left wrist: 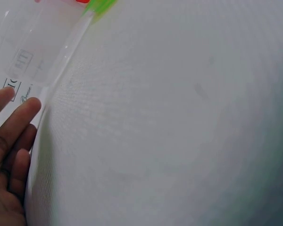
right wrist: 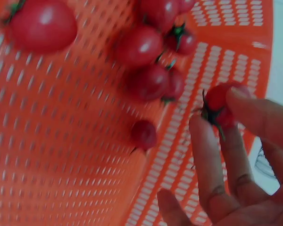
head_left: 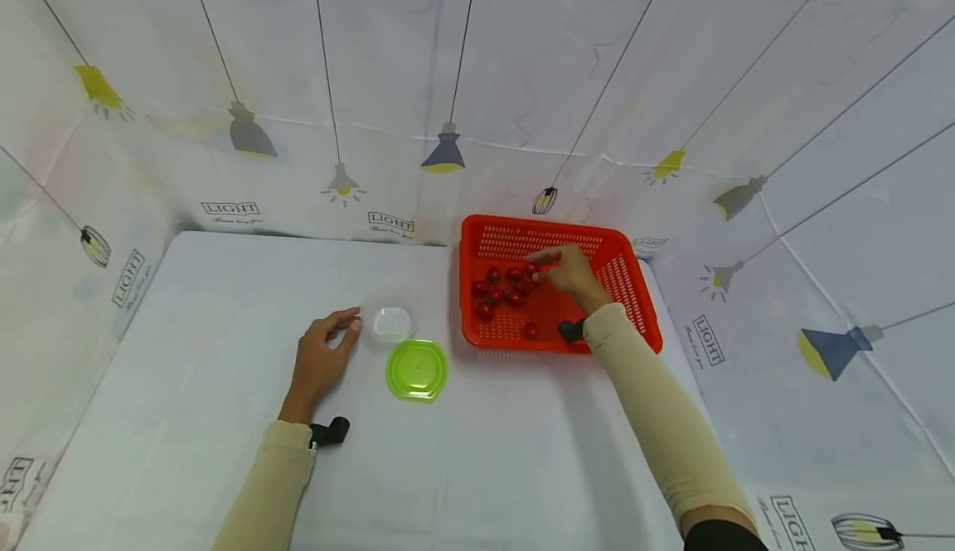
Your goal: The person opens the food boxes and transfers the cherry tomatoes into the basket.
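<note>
Over the red plastic basket (head_left: 477,232), my right hand (head_left: 573,276) pinches a cherry tomato (right wrist: 219,99) between thumb and fingers. Its green stem leaves show in the right wrist view. Several more cherry tomatoes (head_left: 496,295) lie in the basket, mostly toward its left side, with a single tomato (head_left: 531,331) apart near the front. My left hand (head_left: 321,360) is at the left side of a clear plastic container (head_left: 391,324), its fingers loosely bent. In the left wrist view the fingertips (left wrist: 32,106) are close to the container's wall; whether they touch it I cannot tell.
A green lid (head_left: 416,370) lies on the white table (head_left: 462,460), just in front of the clear container. White sheets printed with lamps (head_left: 443,149) stand behind the table and at its sides. The basket reaches the back right of the table.
</note>
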Tool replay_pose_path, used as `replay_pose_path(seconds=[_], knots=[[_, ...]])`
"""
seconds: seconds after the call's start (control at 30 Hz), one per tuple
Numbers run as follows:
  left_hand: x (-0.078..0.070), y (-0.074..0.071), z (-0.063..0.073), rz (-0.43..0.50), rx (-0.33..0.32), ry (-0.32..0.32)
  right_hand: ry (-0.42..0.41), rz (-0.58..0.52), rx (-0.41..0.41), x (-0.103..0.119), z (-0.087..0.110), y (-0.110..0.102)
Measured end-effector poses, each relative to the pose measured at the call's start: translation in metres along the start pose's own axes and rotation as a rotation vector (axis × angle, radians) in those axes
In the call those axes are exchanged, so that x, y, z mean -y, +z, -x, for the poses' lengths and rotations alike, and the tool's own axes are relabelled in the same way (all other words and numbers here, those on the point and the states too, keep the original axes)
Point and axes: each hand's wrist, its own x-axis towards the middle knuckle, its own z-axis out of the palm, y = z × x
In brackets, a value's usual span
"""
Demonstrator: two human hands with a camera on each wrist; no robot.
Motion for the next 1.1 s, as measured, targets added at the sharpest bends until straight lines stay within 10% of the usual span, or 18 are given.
replay_pose_path(seconds=[1.1], knots=[[-0.005, -0.001, 0.002, 0.001, 0.0, 0.01, 0.037, 0.343, 0.096, -0.038, -0.029, -0.011]])
